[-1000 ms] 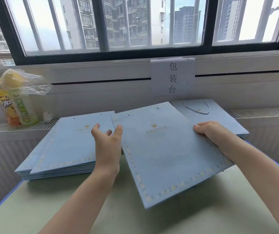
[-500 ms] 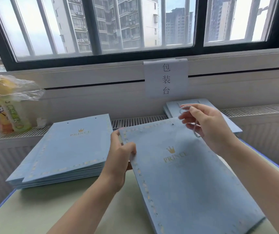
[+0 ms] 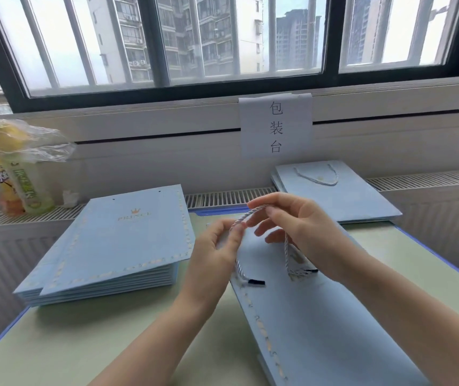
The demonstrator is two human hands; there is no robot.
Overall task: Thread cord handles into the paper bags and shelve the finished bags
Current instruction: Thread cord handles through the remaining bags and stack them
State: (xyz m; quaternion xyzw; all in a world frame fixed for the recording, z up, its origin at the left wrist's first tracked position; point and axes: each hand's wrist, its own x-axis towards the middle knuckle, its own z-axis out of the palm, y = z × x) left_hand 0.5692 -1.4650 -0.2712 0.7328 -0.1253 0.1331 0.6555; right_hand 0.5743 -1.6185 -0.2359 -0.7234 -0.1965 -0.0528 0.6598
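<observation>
Flat blue bag point(image 3: 320, 330) on the green surface point(image 3: 83, 344), long axis running from near right to far left, top edge hidden behind the hands. Above it, cord point(image 3: 253, 213): pale twisted length held slantwise, rising left to right, both ends hanging down to dark tips. Left hand point(image 3: 217, 246) pinches the lower end of the span; right hand point(image 3: 300, 227) pinches the upper, other fingers spread. Left of these, a stack point(image 3: 111, 246) of like bags, top one printed "PRINCE" under a gold crown, holes at far edge. Far right, finished bags point(image 3: 342, 190) with a cord handle. Far left, two bottles point(image 3: 17, 182), label writing unreadable. On the wall, paper sign point(image 3: 275, 126): "包装台".
</observation>
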